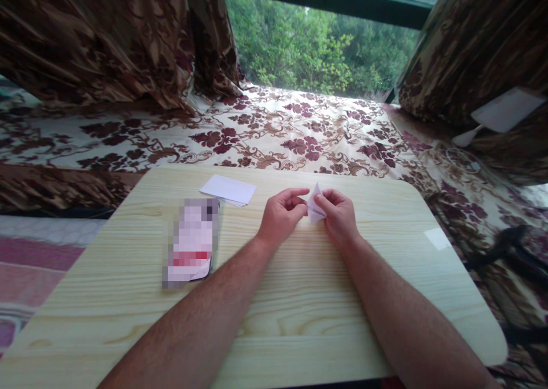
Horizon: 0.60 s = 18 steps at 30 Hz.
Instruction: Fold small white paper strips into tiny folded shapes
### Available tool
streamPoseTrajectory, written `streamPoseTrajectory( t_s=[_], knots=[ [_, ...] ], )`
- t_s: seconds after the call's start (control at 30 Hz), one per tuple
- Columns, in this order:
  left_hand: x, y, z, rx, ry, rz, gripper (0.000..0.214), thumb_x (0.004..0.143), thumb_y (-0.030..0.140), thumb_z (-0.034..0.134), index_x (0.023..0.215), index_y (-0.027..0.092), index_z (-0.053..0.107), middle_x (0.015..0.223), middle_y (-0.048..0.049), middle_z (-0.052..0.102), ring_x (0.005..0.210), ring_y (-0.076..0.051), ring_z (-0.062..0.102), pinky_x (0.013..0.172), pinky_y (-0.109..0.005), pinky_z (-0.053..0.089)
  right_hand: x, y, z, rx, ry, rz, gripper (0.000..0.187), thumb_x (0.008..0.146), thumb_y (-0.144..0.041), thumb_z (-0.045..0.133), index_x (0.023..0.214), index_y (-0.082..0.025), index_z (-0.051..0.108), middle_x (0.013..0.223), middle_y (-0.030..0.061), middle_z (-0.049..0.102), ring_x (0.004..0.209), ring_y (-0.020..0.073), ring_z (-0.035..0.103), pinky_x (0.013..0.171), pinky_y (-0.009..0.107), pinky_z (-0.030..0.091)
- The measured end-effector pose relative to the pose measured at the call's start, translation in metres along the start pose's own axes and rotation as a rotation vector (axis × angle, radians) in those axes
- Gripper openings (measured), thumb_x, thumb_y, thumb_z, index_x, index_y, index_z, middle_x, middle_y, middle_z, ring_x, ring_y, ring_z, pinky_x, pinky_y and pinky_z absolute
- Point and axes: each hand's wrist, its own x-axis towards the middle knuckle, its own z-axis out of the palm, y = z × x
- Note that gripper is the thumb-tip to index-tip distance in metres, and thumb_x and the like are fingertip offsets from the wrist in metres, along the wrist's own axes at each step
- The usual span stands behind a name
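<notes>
A small folded white paper piece is held up just above the pale wooden table, pinched between both hands. My left hand grips its left side with curled fingers and thumb. My right hand pinches its right side, fingers closed over the fold. A pointed tip of the paper sticks up between the thumbs.
A small stack of white paper sheets lies at the table's far left. A phone lies flat on the left part. Floral bedding and brown curtains surround the table below a window.
</notes>
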Motion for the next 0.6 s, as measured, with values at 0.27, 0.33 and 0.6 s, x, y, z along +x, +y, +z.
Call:
streamPoseTrajectory(
  t_s=[0.27,0.33,0.6],
  knots=[
    [-0.0007,-0.0034,0.0012,0.071,0.0,-0.002,0.036,0.072,0.022,0.069,0.107,0.013,0.07,0.072,-0.0004,0.066,0.055,-0.007,0.053,0.05,-0.019,0.041,-0.0003,0.0005,-0.0007,-0.005,-0.013,-0.002,0.024,0.068,-0.036,0.081,0.07,-0.02,0.063,0.063,-0.0031,0.062,0.053,0.0111,0.051,0.052,0.025,0.04],
    [-0.0007,-0.0033,0.0011,0.073,-0.001,-0.001,0.035,0.072,0.023,0.07,0.106,0.013,0.071,0.072,-0.0007,0.067,0.054,-0.007,0.053,0.049,-0.019,0.04,-0.0007,-0.0003,-0.0005,-0.018,-0.014,-0.001,0.025,0.068,-0.037,0.08,0.071,-0.02,0.063,0.063,-0.0031,0.062,0.053,0.0113,0.052,0.053,0.025,0.041],
    [-0.0008,-0.0026,0.0016,0.073,0.005,-0.006,0.034,0.07,0.023,0.071,0.102,0.013,0.072,0.07,-0.0011,0.067,0.054,-0.008,0.054,0.049,-0.019,0.041,-0.001,-0.0015,-0.0002,-0.057,-0.006,0.0,0.027,0.068,-0.041,0.08,0.07,-0.02,0.062,0.064,-0.003,0.061,0.053,0.0112,0.051,0.052,0.026,0.042]
  ],
)
